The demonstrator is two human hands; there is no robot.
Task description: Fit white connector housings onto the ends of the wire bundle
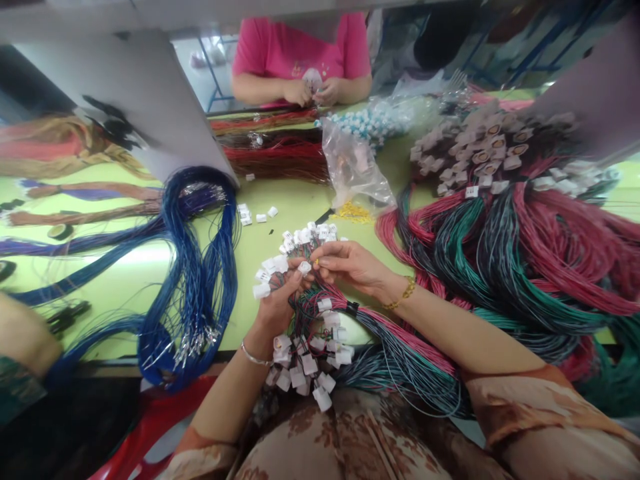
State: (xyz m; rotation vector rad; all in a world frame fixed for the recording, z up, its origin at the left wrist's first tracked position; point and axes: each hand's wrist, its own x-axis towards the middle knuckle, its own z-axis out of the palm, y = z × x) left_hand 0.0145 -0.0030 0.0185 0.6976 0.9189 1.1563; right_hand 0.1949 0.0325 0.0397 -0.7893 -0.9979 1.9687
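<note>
My left hand [281, 300] is closed around a white plug connector [304, 268] that ends one of the wires of a bundle. Close beside it, my right hand [353, 267] pinches a tiny yellow piece [316, 264] between thumb and fingers, near the connector's face. Whether the two touch is too small to tell. More white connectors [310, 235] fan out above and left of my fingers. Below my hands hangs another cluster of white connectors [307, 363]. The bundle of red, black and green wires [400, 343], tied with a black band [352, 307], runs right toward my lap.
Blue wires [220, 260] with metal ends lie left. A plastic bag [353, 163] sits behind a pile of yellow pieces [353, 212]. Tied red, black and green wire bundles [500, 247] are heaped right. Loose white connectors [261, 218] dot the green table [287, 197]. A co-worker in pink [300, 60] sits opposite.
</note>
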